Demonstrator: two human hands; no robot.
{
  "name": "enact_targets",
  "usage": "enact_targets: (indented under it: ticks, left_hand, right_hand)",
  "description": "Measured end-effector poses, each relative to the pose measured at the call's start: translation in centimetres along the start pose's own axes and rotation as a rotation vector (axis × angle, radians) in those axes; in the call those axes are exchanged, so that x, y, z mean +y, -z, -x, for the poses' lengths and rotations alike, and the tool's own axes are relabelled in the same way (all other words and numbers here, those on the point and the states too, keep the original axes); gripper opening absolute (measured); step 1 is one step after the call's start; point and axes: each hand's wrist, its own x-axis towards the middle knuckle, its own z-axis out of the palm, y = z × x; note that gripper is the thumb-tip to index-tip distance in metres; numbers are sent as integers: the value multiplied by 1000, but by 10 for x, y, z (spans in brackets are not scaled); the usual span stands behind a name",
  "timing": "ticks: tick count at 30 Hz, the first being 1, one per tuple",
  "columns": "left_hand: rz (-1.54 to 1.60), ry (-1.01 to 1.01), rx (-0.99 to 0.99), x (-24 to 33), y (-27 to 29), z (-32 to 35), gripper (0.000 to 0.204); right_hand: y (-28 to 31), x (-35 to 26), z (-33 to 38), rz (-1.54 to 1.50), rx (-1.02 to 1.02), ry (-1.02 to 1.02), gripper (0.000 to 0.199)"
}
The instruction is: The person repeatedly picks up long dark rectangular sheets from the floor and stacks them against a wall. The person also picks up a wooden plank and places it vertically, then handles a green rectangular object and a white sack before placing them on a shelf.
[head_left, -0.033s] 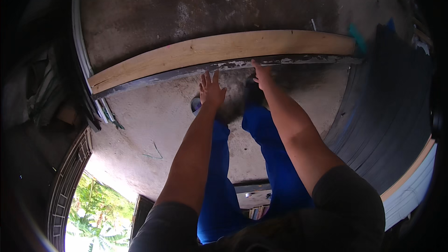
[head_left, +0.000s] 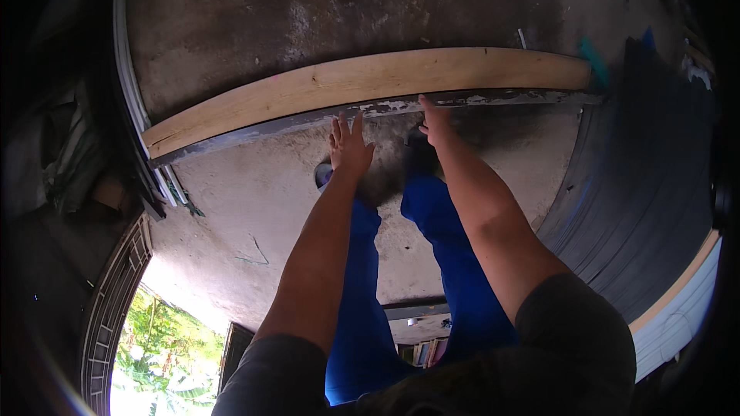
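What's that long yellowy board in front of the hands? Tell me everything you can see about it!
The board is long and pale yellow-brown and looks like bare wood, with faint grain and small dark knots. It stretches crosswise in front of the person and seems to curve, though the fisheye lens bends straight edges. A dark bar with scuffed pale patches runs along its near side. The left hand and right hand are on that side too; neither grips it.

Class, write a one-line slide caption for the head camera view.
Spread left hand and right hand extend toward a dark, flaking strip along a long, pale wooden plank.
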Motion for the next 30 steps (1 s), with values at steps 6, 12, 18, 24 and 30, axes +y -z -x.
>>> enact_targets:
  ticks: [6,12,18,24,30]
  left_hand:
    - [-197,-189,31,-19,-41,-61,84]
    - [-256,-199,27,-9,-12,-58,84]
    - [-139,-317,178,-11,42,-21,80]
    - [29,-378,148,11,120,67,61]
    - [176,-484,374,52,222,190,51]
  right_hand:
    - [-11,-8,-26,-263,280,24,87]
    - [-4,-10,-9,-287,243,77,75]
    - [26,-17,83,-331,221,200,80]
    - [83,-59,235,-459,71,430,82]
    - [143,-114,369,-450,-73,845,87]
